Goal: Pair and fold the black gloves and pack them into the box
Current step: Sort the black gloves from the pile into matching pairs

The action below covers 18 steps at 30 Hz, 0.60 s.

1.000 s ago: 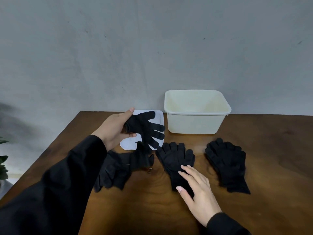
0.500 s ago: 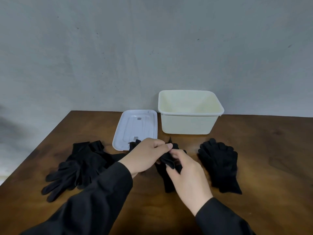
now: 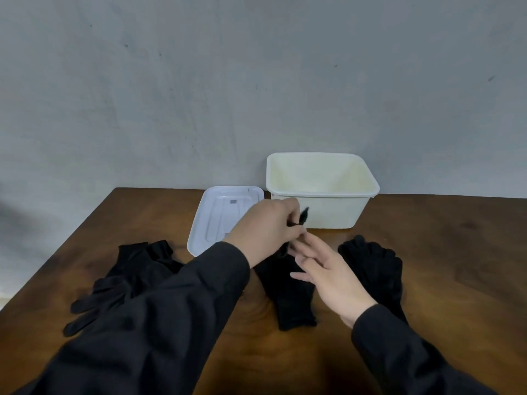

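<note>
Lifted since a moment ago, the left hand (image 3: 266,228) now pinches a fingertip of the middle glove (image 3: 288,292) in front of the cream box (image 3: 322,192). Right hand (image 3: 328,275) hovers loose-fingered over that limp black knit glove, which lies flat on the table (image 3: 456,252) nearer than the box.

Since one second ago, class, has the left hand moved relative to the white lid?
Yes. The left hand moved from over the white lid rightward, toward the box.
</note>
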Motion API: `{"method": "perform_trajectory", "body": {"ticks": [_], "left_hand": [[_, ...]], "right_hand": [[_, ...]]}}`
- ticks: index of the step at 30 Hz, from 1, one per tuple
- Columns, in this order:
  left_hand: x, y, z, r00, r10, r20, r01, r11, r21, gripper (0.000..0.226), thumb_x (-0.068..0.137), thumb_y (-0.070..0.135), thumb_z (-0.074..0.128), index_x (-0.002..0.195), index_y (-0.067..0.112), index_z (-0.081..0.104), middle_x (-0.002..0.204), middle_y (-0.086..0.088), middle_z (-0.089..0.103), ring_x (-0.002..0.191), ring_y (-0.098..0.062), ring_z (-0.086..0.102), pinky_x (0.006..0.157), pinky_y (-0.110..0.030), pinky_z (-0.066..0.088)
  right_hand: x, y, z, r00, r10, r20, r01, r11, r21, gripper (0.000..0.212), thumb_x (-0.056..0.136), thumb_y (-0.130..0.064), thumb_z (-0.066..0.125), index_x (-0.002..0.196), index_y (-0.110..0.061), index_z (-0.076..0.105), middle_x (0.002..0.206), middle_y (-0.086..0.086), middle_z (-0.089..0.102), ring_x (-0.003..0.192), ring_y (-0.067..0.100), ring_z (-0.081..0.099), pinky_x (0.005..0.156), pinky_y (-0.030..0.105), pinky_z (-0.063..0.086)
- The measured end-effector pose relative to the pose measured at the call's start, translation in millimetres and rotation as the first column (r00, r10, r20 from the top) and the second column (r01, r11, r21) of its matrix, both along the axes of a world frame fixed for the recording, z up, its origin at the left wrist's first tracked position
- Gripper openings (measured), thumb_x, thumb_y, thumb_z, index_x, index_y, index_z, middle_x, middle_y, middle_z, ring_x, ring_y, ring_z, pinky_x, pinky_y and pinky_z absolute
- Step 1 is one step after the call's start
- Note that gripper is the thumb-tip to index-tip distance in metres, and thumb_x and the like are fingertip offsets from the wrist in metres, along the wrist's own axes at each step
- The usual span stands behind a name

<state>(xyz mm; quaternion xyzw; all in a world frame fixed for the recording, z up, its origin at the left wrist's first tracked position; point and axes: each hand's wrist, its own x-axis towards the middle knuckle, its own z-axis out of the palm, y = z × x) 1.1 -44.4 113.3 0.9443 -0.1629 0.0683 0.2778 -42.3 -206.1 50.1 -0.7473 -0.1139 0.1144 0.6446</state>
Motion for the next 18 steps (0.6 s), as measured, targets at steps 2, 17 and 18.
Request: {"method": "perform_trajectory", "body": {"ticks": [2, 17, 18], "left_hand": [[-1.7, -10.8, -20.0, 0.998, -0.059, 0.000, 0.058, 0.997, 0.058, 0.014, 0.088, 0.028, 0.066, 0.084, 0.019, 0.055, 0.081, 0.004, 0.060, 0.074, -0.013, 0.053, 0.062, -0.025, 0.040], [-74.1, -3.8, -171.9, 0.988, -0.025, 0.155, 0.005, 0.992, 0.129, 0.038, 0.091, 0.031, 0.048, 0.119, 0.017, 0.068, 0.131, 0.000, 0.057, 0.121, -0.015, 0.050, 0.097, -0.037, 0.049], [-75.7, -1.0, -174.5, 0.984, -0.050, 0.169, 0.028, 0.991, 0.130, 0.033, 0.092, 0.032, 0.050, 0.113, 0.017, 0.071, 0.128, 0.000, 0.059, 0.118, -0.015, 0.051, 0.094, -0.036, 0.050]], "right_hand": [[3.6, -4.6, -17.1, 0.996, -0.051, -0.076, 0.047, 0.998, -0.051, 0.042, 0.105, -0.017, 0.043, 0.142, -0.036, 0.042, 0.129, -0.017, 0.061, 0.117, -0.001, 0.060, 0.093, 0.034, 0.057], [-4.2, -20.4, -85.5, 0.990, -0.121, 0.078, 0.143, 0.893, -0.428, 0.033, 0.099, -0.032, 0.056, 0.132, -0.036, 0.058, 0.124, -0.022, 0.058, 0.118, -0.002, 0.051, 0.096, 0.010, 0.040], [-2.7, -19.6, -89.9, 0.989, -0.093, 0.116, 0.137, 0.873, -0.469, 0.032, 0.098, -0.033, 0.057, 0.131, -0.034, 0.060, 0.124, -0.021, 0.058, 0.118, -0.001, 0.050, 0.101, 0.018, 0.042]]}}
